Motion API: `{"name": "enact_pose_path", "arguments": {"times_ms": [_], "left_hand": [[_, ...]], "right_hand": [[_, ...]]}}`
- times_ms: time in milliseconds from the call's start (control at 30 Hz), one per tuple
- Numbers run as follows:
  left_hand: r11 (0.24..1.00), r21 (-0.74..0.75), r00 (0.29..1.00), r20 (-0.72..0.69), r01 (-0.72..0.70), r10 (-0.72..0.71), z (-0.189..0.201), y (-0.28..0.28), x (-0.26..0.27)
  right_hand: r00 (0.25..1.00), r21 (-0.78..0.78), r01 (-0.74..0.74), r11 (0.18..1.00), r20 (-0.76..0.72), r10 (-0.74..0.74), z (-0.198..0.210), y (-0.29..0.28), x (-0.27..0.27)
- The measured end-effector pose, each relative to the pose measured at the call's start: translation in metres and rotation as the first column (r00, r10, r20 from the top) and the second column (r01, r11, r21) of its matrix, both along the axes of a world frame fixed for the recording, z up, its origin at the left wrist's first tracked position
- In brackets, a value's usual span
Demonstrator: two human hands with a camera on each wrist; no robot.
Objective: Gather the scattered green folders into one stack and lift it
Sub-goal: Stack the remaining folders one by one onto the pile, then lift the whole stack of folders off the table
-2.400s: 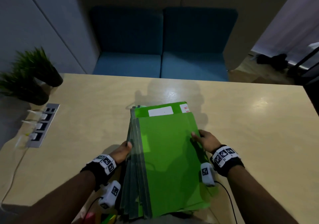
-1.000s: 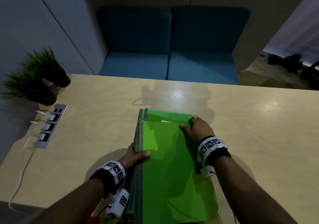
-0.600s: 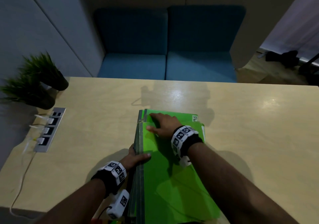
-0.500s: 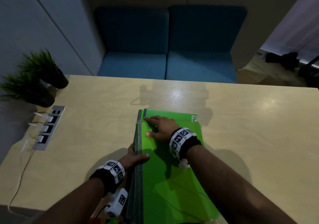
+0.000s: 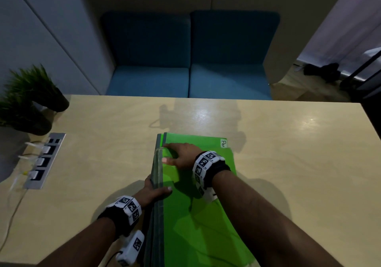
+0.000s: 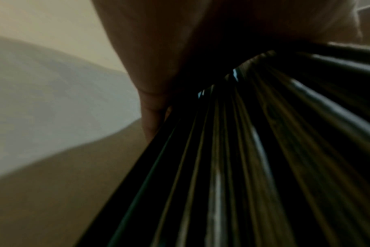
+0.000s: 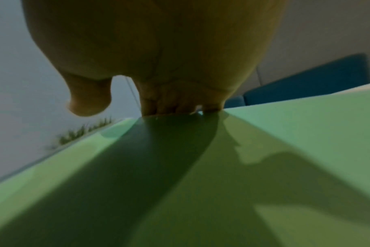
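The stack of green folders (image 5: pixel 198 215) lies on the bench (image 5: pixel 288 143) at its near middle, spines to the left. The left hand (image 5: pixel 153 190) clamps the spine edge, thumb on top; the fingers beneath seem curled under, though the wrist view is dim. The right hand (image 5: pixel 181 155) rests flat on the top folder, fingers straight, reaching toward 11 o'clock. At 9 o'clock sits a socket strip (image 5: pixel 44 161) with plugged cables, potted plants (image 5: pixel 28 100) at 10, a blue sofa (image 5: pixel 189 60) at 12.

folders (image 5: pixel 198 221): glossy smooth green plastic | counter (image 5: pixel 288 163): pale wood-look, satin sheen | sofa (image 5: pixel 185 60): matt blue cloth | socket strip (image 5: pixel 44 161): brushed metal
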State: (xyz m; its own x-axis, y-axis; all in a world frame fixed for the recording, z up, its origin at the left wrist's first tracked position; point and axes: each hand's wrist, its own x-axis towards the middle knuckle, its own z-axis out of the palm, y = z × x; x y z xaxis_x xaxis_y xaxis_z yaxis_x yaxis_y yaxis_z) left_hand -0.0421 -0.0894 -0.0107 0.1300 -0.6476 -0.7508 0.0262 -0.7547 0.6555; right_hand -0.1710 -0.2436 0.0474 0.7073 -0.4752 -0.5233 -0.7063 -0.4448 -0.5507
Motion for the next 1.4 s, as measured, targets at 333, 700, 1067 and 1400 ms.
{"name": "enact_pose_path", "arguments": {"times_ms": [333, 700, 1067, 1400], "left_hand": [[0.999, 0.045, 1.000, 0.011, -0.002, 0.001, 0.011, -0.003, -0.007], [0.997, 0.015, 0.997, 0.022, -0.073, 0.073, 0.009, 0.001, -0.008], [0.992, -0.111, 0.998, 0.017, -0.065, 0.067, 0.028, 0.011, -0.001], [0.886, -0.459, 0.992, 0.129, 0.062, -0.003, 0.080, -0.020, -0.007]], "right_hand": [[0.419, 0.272, 0.868, 0.416, 0.050, -0.907, -0.035, 0.014, -0.129], [0.405, 0.371, 0.861, 0.349, -0.083, -0.911, -0.062, 0.016, -0.138], [0.179, 0.764, 0.634, 0.119, 0.004, -0.984, -0.053, 0.042, -0.144], [0.051, 0.750, 0.536, 0.389, 0.431, -0.901, 0.009, 0.002, -0.139]]}}
